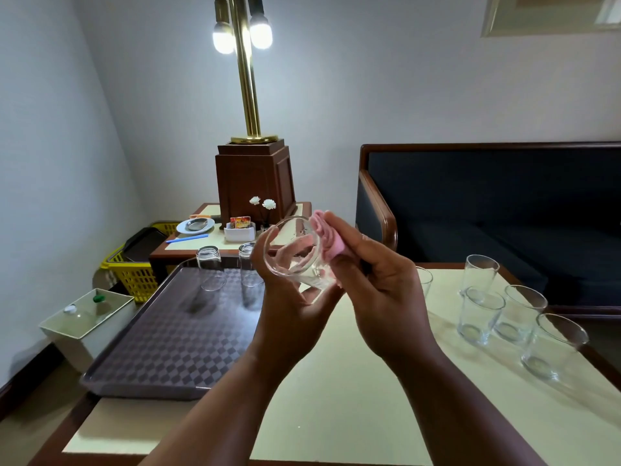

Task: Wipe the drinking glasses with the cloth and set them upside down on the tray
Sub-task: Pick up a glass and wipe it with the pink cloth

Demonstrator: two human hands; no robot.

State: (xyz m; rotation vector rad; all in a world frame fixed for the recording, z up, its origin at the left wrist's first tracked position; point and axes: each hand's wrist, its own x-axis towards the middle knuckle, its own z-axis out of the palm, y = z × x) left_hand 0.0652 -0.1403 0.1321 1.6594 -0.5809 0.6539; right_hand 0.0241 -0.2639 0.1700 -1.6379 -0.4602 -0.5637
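**Wiping a glass with a pink cloth above a table**

Gripped in the left hand (289, 297), fingers curled round it from beneath: one clear glass (295, 253), tilted, mouth turned up and leftward. Pinched in the right hand (379, 297), thumb and fingers closed on it: a bunched pink cloth (327, 237), pressed against the glass's far side. Pink visible through the glass wall too; inside or behind, impossible to tell.

Below both hands, a pale table (353, 398). Left of the left hand, resting on it: a dark checkered tray (168, 348). At the tray's far end, just beyond the left hand: two upturned glasses (210, 269), standing apart from each other. Right of the right hand, well apart from the tray: four upright glasses (480, 314), loosely clustered. Just behind the right hand: a fifth glass (424, 280), partly hidden.
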